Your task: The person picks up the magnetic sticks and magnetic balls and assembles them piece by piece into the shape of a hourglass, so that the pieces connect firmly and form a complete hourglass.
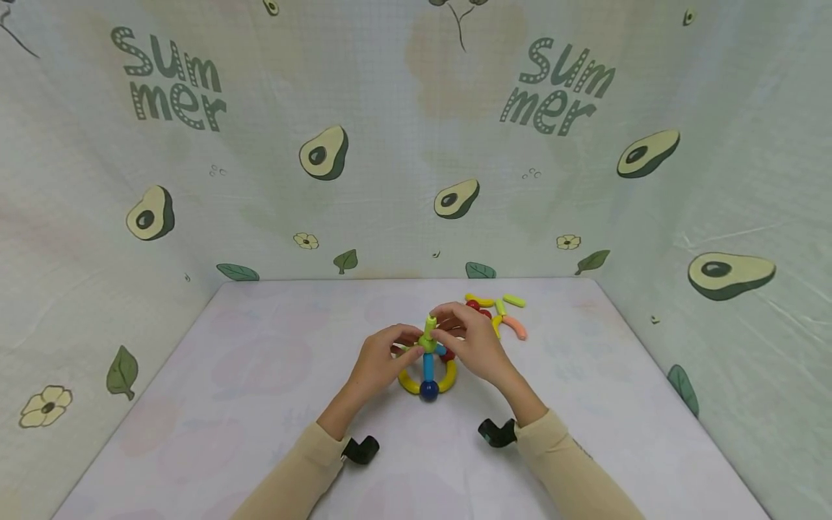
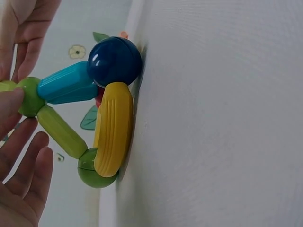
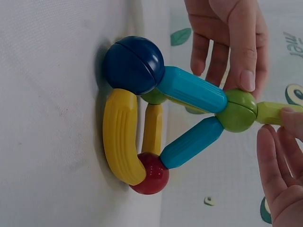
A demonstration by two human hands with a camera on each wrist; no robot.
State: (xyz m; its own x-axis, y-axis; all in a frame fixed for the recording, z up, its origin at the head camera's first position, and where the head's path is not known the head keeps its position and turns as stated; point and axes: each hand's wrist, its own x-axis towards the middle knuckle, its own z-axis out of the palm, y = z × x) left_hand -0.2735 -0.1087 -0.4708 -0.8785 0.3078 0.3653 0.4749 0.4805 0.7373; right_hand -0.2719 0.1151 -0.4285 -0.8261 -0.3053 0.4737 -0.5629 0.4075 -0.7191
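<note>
A tripod-like frame of magnetic sticks and balls stands on the table. Curved yellow sticks form its base ring, joining a dark blue ball, a red ball and a lower green ball. Two blue sticks and one green stick slope up to a top green ball. That top ball is pinched by my left hand between thumb and fingers. Above it, my right hand pinches an upright light green stick, whose lower end meets the ball.
Behind my right hand lie loose pieces: a yellow stick, light green sticks, a salmon curved stick and red balls. A printed cloth hangs around the table's back and sides.
</note>
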